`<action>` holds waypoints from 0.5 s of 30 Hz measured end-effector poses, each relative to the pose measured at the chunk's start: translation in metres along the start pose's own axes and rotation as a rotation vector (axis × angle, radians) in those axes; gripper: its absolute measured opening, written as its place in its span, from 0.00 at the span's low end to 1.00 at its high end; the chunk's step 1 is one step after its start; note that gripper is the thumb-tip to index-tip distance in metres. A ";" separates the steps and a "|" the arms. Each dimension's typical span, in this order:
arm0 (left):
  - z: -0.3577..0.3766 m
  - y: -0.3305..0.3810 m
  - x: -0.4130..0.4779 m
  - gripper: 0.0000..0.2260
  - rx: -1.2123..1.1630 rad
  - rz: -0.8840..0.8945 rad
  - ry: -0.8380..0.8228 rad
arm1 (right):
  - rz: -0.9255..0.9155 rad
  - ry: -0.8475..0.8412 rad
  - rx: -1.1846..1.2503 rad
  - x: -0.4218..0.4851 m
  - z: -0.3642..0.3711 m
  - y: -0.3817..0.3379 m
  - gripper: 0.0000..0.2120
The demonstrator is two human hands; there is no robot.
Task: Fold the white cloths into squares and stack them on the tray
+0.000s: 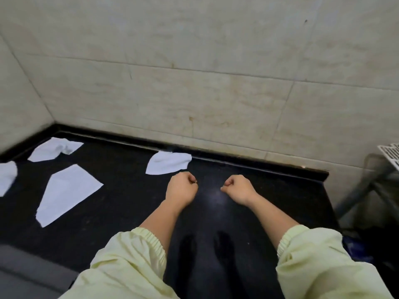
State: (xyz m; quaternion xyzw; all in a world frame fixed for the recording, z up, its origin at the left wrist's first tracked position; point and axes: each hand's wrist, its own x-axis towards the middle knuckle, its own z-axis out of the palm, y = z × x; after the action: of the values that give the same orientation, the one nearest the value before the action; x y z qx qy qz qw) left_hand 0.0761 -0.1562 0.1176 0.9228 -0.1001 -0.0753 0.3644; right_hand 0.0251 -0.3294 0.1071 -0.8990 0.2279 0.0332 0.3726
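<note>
Several white cloths lie on a black counter [129,212]. A crumpled cloth [168,162] rests by the back wall, just beyond my left hand [182,187]. A flat spread cloth [67,192] lies to the left. Another crumpled cloth [55,148] sits in the back left corner, and part of one more cloth [7,176] shows at the left edge. My left hand and my right hand [238,188] hover over the counter's middle as closed fists, holding nothing. No tray is in view.
Beige tiled walls [216,83] close the counter at the back and left. The counter's right end is at about [330,201]. A metal rack with a white grille [390,153] stands to the right. A grey surface [26,272] lies at the lower left.
</note>
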 end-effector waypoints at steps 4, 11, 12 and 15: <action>-0.028 -0.049 0.020 0.07 -0.019 -0.082 0.039 | -0.007 -0.058 0.017 0.022 0.044 -0.040 0.05; -0.056 -0.108 0.080 0.07 -0.020 -0.191 0.064 | -0.034 -0.120 0.010 0.088 0.098 -0.085 0.05; -0.057 -0.116 0.089 0.07 -0.019 -0.210 0.061 | -0.035 -0.132 0.009 0.099 0.106 -0.087 0.05; -0.052 -0.140 0.121 0.07 -0.012 -0.276 0.047 | -0.025 -0.173 -0.027 0.137 0.128 -0.093 0.07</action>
State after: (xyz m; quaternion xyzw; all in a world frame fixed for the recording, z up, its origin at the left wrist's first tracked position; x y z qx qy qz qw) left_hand 0.2225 -0.0508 0.0514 0.9272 0.0367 -0.1037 0.3582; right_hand 0.2017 -0.2370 0.0440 -0.9004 0.1831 0.1089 0.3793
